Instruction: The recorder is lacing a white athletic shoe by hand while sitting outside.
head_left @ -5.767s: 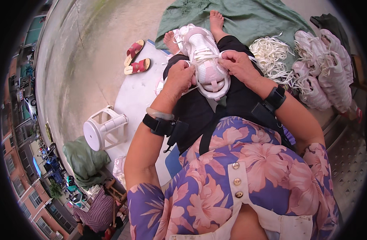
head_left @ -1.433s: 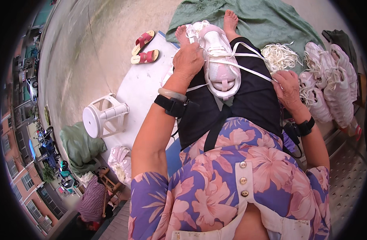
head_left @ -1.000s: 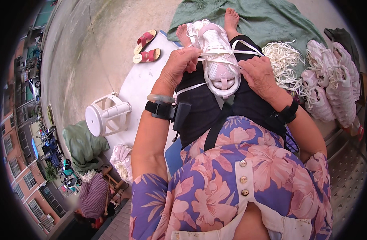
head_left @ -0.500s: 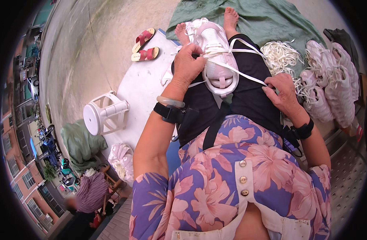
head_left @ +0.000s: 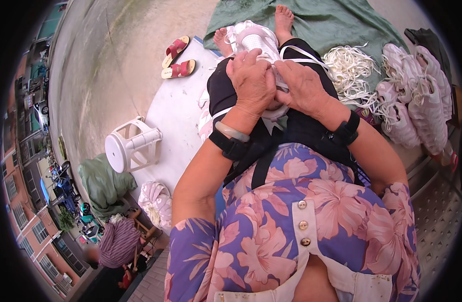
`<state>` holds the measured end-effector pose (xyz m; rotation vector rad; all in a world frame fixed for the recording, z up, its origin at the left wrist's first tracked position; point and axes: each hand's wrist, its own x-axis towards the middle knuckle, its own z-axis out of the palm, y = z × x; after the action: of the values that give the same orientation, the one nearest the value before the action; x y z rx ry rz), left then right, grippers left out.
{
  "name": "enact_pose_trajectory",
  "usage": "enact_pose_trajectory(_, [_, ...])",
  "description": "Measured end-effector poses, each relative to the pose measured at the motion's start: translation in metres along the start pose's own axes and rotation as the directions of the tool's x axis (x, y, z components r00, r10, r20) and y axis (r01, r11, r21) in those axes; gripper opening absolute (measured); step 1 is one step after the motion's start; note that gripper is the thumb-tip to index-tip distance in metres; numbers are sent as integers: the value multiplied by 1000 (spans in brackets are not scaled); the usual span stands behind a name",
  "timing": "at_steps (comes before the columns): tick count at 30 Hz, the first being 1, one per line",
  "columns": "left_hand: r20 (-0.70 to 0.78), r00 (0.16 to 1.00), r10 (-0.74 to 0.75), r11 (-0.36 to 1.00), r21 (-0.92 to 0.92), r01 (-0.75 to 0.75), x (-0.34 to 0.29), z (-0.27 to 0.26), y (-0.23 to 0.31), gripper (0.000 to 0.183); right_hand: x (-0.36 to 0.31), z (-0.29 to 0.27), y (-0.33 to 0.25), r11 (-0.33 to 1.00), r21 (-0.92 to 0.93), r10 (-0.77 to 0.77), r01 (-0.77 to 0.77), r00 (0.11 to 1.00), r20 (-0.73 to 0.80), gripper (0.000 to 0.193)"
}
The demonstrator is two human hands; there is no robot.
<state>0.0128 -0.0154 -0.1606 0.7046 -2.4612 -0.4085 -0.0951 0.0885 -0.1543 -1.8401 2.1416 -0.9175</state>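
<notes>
A white and pale pink sneaker [head_left: 252,38] lies on my lap, its toe pointing away from me. Over its opening my left hand [head_left: 252,83] and my right hand [head_left: 304,89] meet, fingers bent and pinched together on the white shoelace [head_left: 305,56]. Part of the lace loops out to the right of the shoe; the part between my fingertips is mostly hidden. My hands also cover most of the shoe's heel and collar.
To the right lie a heap of loose white laces [head_left: 351,70] and a pile of laced sneakers [head_left: 414,95]. A green cloth [head_left: 331,25] spreads beyond my feet. At left are red sandals [head_left: 178,69], a white plastic stool [head_left: 133,146] and a bundle of pale shoes [head_left: 155,204].
My right hand has come in from the right, drawing the stretched lace end to the shoe, and now meets my left hand. My left hand has shifted slightly right over the shoe's opening.
</notes>
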Motion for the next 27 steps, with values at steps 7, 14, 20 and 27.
enact_pose_trajectory(7, [100,986,131,991,-52,-126,-10,-18,2,14,-6,4,5,997,61,40,-38,999,-33,33])
enact_pose_trajectory(14, [55,991,118,985,121,-124,-12,-8,-2,15,-5,9,2,993,59,106,-103,993,-51,32])
enact_pose_trajectory(20, [87,996,-23,994,105,14,-9,0,-3,14,-3,11,-6,992,43,124,-123,992,-27,29])
enact_pose_trajectory(27, [104,987,-123,992,23,121,-8,12,-3,11,-3,16,7,983,103,152,-154,988,33,31])
